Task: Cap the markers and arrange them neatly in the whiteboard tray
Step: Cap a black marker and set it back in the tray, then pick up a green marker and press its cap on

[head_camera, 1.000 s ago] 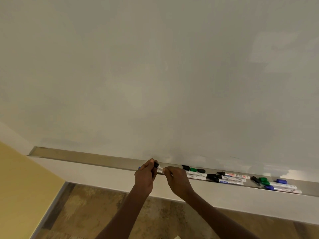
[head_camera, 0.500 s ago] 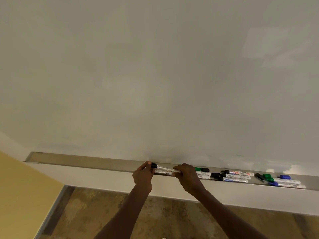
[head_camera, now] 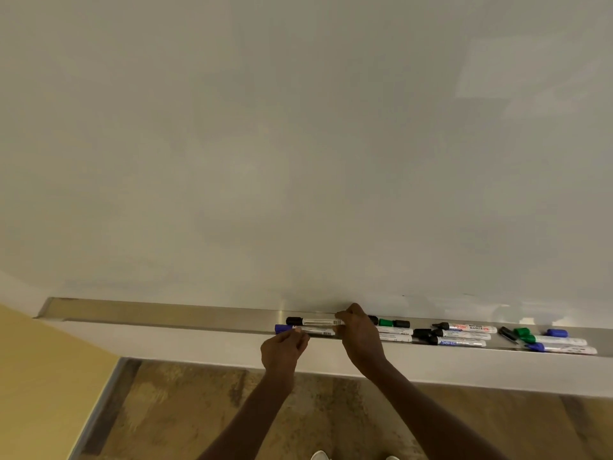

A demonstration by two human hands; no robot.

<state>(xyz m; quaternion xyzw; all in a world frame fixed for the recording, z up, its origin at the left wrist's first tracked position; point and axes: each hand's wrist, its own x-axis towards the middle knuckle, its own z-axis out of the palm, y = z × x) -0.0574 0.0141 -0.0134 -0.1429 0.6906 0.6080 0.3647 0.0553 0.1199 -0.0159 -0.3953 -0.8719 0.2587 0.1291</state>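
Smooth whiteboard [head_camera: 298, 144], brushed metal tray [head_camera: 166, 315], right hand [head_camera: 360, 336] pinching cylindrical black-capped marker [head_camera: 315, 322], left hand [head_camera: 282, 350] loosely curled

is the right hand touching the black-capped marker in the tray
Touching. In the head view the right hand has its fingertips closed over the end of the black-capped marker, with no gap visible, as it lies in the tray.

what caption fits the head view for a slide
Two bare hands, left hand and right hand, line up a black-capped marker and a blue-capped marker in the whiteboard tray.
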